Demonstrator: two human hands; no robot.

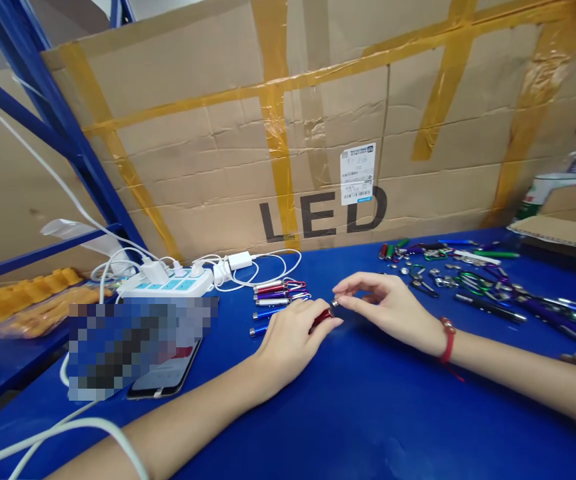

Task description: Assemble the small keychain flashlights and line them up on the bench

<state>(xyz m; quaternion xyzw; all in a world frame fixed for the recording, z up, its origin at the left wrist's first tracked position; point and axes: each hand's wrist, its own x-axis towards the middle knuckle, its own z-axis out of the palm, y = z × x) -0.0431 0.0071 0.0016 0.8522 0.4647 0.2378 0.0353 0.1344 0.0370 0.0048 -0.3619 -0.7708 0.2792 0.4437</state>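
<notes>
My left hand (293, 333) is closed around a small red metal tube (322, 319), which looks like a mini flashlight body; the fingers cover most of it. At its open end, my right hand (383, 303) pinches a little silver cap (335, 303) between thumb and fingertips. Whether cap and tube touch is too small to tell. Just beyond the left hand lies a row of mini flashlights (271, 302) in red, purple, silver and blue, some with carabiner clips.
To the right spread loose flashlight parts, clips and pens (488, 307). At left are a white power strip (173, 283) with cables and a phone (165, 373), partly under a blurred patch. A large cardboard sheet (208, 167) stands behind the blue table (348, 413).
</notes>
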